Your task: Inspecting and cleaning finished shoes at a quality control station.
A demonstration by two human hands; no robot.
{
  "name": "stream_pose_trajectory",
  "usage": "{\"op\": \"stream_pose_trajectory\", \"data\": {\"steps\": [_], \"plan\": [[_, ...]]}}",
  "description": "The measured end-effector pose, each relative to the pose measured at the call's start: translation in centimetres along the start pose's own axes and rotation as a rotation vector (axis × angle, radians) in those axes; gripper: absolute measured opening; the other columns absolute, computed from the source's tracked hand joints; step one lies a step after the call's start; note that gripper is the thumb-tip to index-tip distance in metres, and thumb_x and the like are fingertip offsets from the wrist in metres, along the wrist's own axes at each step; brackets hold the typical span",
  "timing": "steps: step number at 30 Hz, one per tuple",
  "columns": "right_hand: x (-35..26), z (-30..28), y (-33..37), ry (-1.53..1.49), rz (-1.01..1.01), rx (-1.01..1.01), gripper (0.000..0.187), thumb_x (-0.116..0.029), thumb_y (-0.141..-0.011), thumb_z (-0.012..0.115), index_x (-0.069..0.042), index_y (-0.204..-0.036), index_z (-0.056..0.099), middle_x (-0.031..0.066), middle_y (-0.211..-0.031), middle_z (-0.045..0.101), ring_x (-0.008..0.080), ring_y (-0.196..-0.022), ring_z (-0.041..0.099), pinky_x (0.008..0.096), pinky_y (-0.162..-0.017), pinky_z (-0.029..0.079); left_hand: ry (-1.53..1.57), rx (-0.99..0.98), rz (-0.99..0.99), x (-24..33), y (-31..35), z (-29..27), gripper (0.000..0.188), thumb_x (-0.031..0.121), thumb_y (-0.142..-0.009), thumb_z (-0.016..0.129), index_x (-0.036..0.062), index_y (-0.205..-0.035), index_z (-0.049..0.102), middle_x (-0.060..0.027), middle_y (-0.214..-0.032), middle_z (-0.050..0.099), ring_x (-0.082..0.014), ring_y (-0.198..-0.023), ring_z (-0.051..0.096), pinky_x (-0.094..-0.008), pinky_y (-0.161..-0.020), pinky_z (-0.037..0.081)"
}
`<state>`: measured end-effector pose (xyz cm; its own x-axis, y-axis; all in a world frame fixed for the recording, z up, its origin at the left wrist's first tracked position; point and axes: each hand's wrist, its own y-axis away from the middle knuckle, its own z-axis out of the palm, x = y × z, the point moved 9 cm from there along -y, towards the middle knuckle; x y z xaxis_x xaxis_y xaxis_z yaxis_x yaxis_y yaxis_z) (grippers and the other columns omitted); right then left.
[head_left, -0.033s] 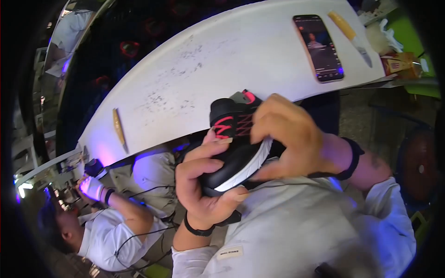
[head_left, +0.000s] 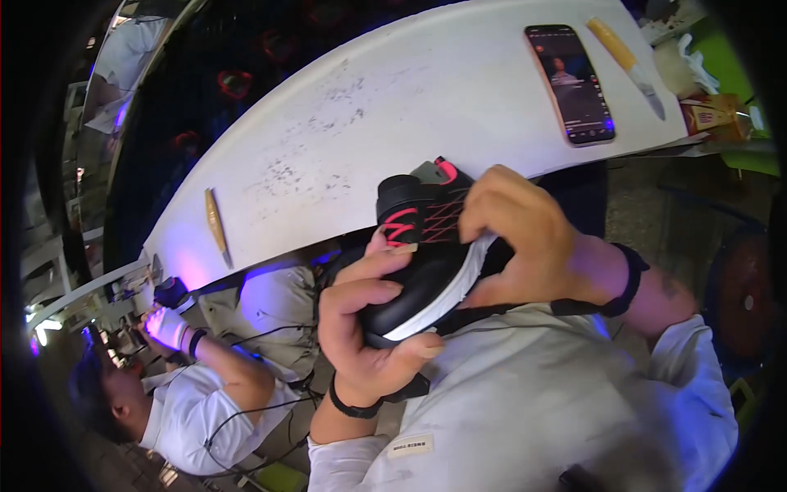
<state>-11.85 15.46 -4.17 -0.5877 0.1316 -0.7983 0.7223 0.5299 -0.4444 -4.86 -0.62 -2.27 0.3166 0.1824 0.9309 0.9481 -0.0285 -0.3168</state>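
A black sneaker (head_left: 418, 291) with red laces and a white sole edge is held in front of my torso, at the near edge of the white table. My left hand (head_left: 361, 316) is closed around its toe end, fingers on the black upper and thumb by the white sole. At the sole's right side, my right hand (head_left: 529, 238) is curled closed against the shoe, with bent fingers near the laces. Its fingertips are partly hidden. The heel end, with a grey and pink tab, points toward the table.
On the white table (head_left: 393, 107) lie a phone (head_left: 570, 86) with a lit screen and a yellow-handled knife (head_left: 627, 61) at the right. Another knife (head_left: 215, 221) with a tan handle lies at the left. A co-worker (head_left: 188, 402) in white sits at the lower left. A dark area (head_left: 197, 107) borders the table's far side.
The whole view has shifted slightly. My right hand, blurred before, now appears sharper and its fingers are a little farther right along the shoe. Both hands still hold the sneaker.
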Motion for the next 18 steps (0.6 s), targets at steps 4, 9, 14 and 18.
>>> {"op": "stream_pose_trajectory", "data": {"steps": [4, 9, 14, 18], "plan": [[-0.1, 0.4, 1.4, -0.168, 0.052, 0.004, 0.044, -0.019, -0.06, 0.09, -0.007, -0.083, 0.055, 0.0089, -0.083, 0.051, 0.0305, -0.074, 0.055, 0.04, -0.063, 0.045, -0.126, -0.053, -0.027, 0.4, 0.6, 0.9, 0.067, 0.044, -0.075, 0.088, 0.0019, -0.11, 0.049, -0.0268, -0.12, 0.064, -0.0362, -0.118, 0.062, -0.0581, -0.115, 0.034], [-2.2, 0.4, 1.6, -0.211, -0.081, 0.034, 0.042, -0.013, -0.057, 0.085, -0.009, -0.084, 0.053, 0.0089, -0.084, 0.051, 0.0302, -0.076, 0.056, 0.0405, -0.064, 0.046, -0.159, -0.074, -0.049, 1.2, 0.1, 1.1, 0.072, 0.049, -0.071, 0.088, 0.0026, -0.109, 0.047, -0.0273, -0.119, 0.066, -0.0365, -0.118, 0.063, -0.0588, -0.116, 0.032], [-1.9, -0.6, 1.7, -0.162, -0.248, 0.109, 0.046, -0.015, -0.053, 0.086, -0.009, -0.083, 0.053, 0.0087, -0.086, 0.05, 0.0297, -0.078, 0.057, 0.0402, -0.065, 0.047, -0.228, -0.16, 0.132, 1.9, -0.9, 2.2, 0.066, 0.045, -0.066, 0.091, 0.0005, -0.099, 0.055, -0.0239, -0.103, 0.072, -0.0345, -0.108, 0.068, -0.0624, -0.109, 0.041], [-0.2, 0.1, 0.8, -0.173, -0.032, 0.079, 0.047, -0.021, -0.056, 0.088, -0.007, -0.081, 0.051, 0.0101, -0.084, 0.05, 0.0321, -0.078, 0.057, 0.0422, -0.066, 0.047, -0.269, -0.224, 0.2, 2.5, -2.6, 1.6, 0.059, 0.037, -0.07, 0.093, -0.0015, -0.095, 0.057, -0.0209, -0.097, 0.072, -0.0354, -0.096, 0.071, -0.0622, -0.101, 0.048]]}}
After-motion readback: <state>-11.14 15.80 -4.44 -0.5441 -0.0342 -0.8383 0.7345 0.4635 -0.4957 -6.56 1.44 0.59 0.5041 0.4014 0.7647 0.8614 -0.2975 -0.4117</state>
